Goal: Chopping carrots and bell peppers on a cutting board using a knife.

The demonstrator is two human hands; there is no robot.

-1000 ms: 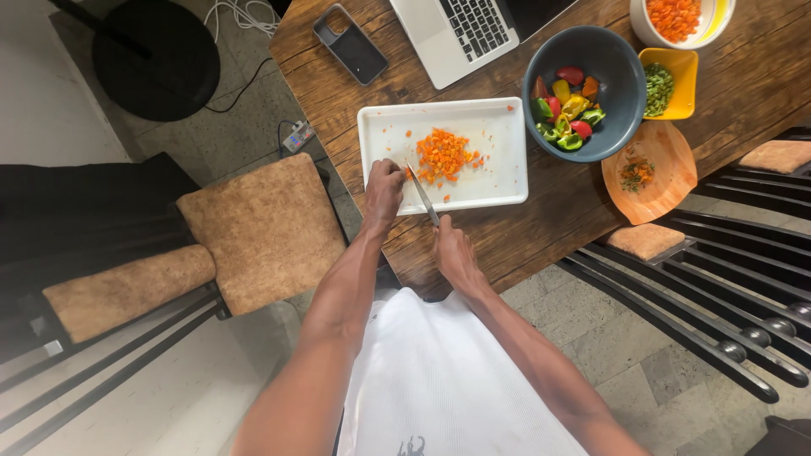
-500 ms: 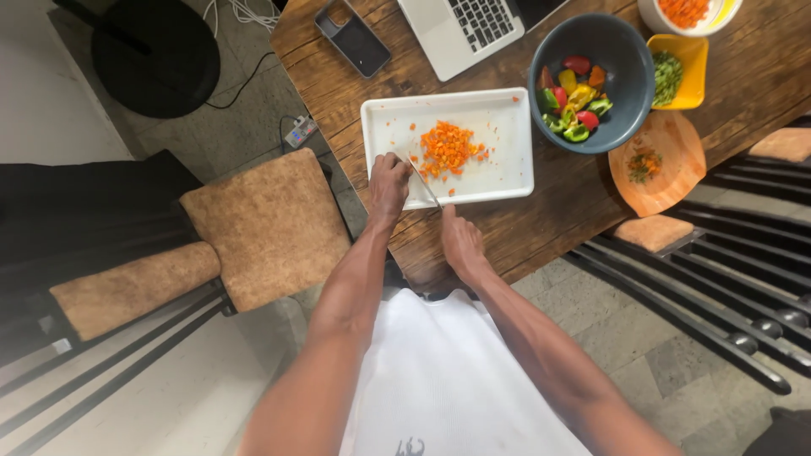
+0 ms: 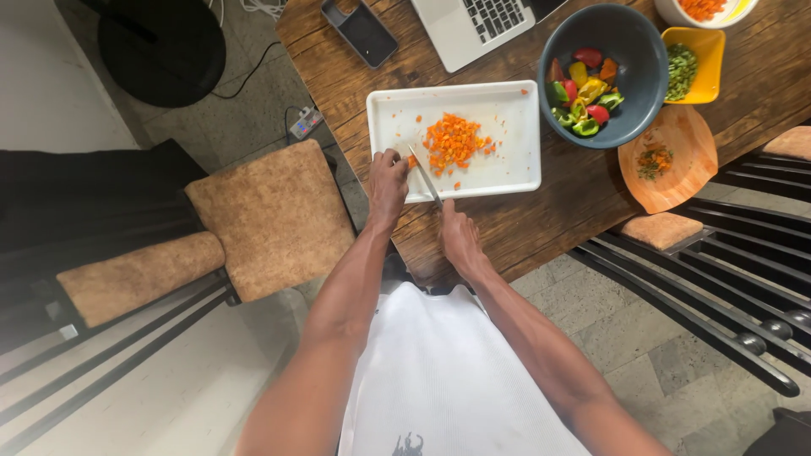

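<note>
Here, right hand (image 3: 457,234) gripping a knife (image 3: 425,176) angled over the white cutting board (image 3: 515,173) on the counter (image 3: 541,221), left hand (image 3: 388,181) closed on a carrot piece (image 3: 411,160) beside diced carrot (image 3: 454,142).

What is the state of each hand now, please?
Left hand: closed on a small carrot piece on the white cutting board.
Right hand: closed on the knife handle.
</note>
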